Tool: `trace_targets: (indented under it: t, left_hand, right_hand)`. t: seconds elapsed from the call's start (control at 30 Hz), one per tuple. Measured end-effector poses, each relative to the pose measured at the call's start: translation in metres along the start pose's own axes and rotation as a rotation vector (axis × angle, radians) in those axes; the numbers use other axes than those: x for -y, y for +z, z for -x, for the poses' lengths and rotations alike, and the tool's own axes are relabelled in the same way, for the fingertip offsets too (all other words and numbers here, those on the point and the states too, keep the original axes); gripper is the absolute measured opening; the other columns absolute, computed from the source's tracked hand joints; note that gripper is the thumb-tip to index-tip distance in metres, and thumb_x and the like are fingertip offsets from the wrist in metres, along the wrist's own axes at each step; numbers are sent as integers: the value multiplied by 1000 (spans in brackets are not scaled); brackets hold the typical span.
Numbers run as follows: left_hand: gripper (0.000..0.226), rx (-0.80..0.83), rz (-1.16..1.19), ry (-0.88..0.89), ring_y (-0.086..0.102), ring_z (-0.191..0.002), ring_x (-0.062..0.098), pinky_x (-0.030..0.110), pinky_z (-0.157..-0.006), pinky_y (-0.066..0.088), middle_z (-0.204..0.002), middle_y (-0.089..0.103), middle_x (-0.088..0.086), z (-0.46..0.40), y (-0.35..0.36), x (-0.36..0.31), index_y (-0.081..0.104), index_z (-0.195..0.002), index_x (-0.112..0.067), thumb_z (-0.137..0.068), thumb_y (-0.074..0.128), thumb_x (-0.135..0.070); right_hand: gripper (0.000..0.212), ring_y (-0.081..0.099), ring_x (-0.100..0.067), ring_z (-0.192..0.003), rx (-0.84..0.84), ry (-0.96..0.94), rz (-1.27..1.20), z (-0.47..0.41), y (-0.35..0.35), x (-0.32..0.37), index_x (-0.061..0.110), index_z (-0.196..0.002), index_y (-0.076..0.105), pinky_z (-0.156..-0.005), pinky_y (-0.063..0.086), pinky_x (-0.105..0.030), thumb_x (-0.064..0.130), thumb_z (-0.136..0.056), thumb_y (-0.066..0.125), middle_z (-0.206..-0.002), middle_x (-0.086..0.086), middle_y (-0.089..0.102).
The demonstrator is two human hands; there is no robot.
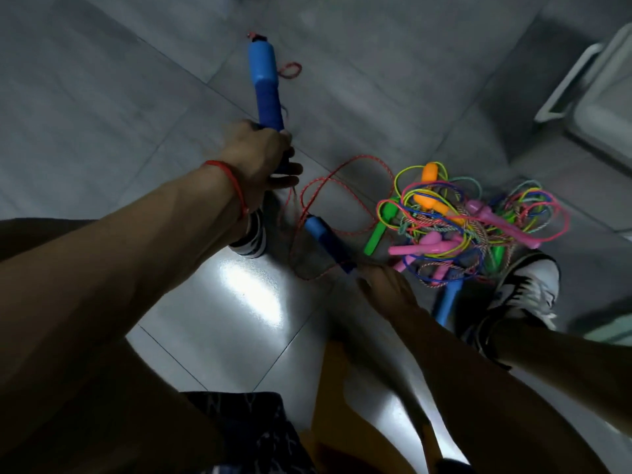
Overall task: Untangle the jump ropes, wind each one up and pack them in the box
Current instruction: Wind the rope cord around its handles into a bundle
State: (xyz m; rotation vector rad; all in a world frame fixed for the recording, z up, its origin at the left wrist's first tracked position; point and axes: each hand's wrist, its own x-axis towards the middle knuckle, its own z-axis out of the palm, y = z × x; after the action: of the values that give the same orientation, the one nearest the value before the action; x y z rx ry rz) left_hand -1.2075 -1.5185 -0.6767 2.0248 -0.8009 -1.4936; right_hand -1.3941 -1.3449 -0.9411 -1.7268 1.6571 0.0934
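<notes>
— While the left hand [263,159] curls round one blue handle [265,85], what has the right hand [386,285] got?

— It seems to pinch the other blue handle [328,239]; its fingers are blurred. Red rope [345,186] loops between them.

— And the rest?

— Tangled ropes [472,220] on the floor [102,114], by a shoe [526,285]. The box [591,87] is cut off at the edge.

I can read no words, numbers, brand names or signs anywhere in front of me. The dark cloth of my shorts [246,436] near the bottom carries a pale pattern that may be letters, but it is too dim and blurred to make out. The white shoe [526,285] on the right has dark markings, none of which reads as a word.
</notes>
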Motion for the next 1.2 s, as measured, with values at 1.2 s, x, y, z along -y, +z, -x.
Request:
trace_targets:
  t: [1.2]
  left_hand:
    - [20, 504, 164, 79, 67, -73, 28, 55, -78, 60, -101, 68, 17, 77, 72, 6, 50, -113, -12, -104, 49, -30]
  right_hand:
    - [30, 70, -32, -103, -93, 39, -1399, 84, -273, 89, 2, -118, 66, -94, 58, -43, 0, -89, 67, -110, -15, 73]
